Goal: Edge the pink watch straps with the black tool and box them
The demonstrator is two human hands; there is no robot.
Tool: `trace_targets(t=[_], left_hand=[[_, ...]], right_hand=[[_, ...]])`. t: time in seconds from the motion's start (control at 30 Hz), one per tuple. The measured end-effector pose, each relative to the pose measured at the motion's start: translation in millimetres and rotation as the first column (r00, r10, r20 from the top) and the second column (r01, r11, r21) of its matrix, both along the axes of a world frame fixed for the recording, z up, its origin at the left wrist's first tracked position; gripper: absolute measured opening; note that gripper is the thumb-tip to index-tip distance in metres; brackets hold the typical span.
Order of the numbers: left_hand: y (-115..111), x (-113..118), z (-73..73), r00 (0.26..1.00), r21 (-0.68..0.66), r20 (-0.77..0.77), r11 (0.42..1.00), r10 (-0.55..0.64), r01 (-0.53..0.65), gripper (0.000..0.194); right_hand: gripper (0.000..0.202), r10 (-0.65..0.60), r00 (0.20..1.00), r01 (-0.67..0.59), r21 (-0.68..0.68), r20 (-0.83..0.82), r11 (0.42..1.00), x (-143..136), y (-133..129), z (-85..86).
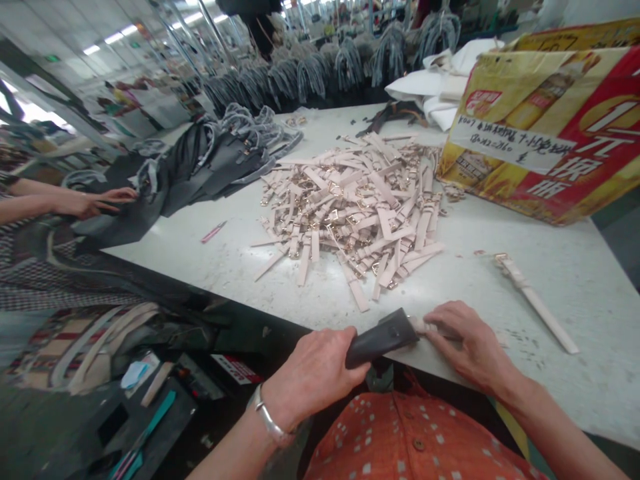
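The dark piece (383, 339) is located at the near edge of the surface (230, 267), in front of the torso and between the person's two hands. The left hand (320, 367) is closed around its near end, thumb along the upper side; this grip appears chosen to steady the piece and leave its far end exposed. The right hand (467, 347) has thumb and fingers pinching a pale strap (423, 327) at that far end. The contact area is small and partly covered by the fingers, so whether the strap passes into the dark piece cannot be confirmed.

Orientation: the long axis of the dark piece runs obliquely from the left hand, rising to the right, with the far end directed at the right hand. A round stud (395, 331) shows on its upper face near that end.

The strap pile (350, 207) lies beyond the hands, presumably for easy reach. A single strap (540, 303) lies apart on the right, buckle end away from the person. A printed carton (540, 127) stands behind it, beside the pile.
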State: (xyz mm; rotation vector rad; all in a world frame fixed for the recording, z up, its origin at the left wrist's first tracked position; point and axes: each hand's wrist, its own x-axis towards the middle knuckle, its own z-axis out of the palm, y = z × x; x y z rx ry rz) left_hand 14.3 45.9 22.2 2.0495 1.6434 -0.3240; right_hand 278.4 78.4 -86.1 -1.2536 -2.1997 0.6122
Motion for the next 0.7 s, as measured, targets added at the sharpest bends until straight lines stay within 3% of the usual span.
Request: trace_targets(t=[0.33,0.7], left_hand=[[10,5,0.9,0.995,0.099,-0.044,0.991,-0.084,0.088,0.025],[1,-3,-2.3,0.997,0.126,-0.073,0.991,-0.034,0.043,0.024]], right_hand=[[0.013,0.04,0.998,-0.042,-0.047,-0.046,0.998,-1,2,4.8],[0.014,0.03,0.998,-0.032,-0.042,-0.048,0.999,-2,2,5.3]])
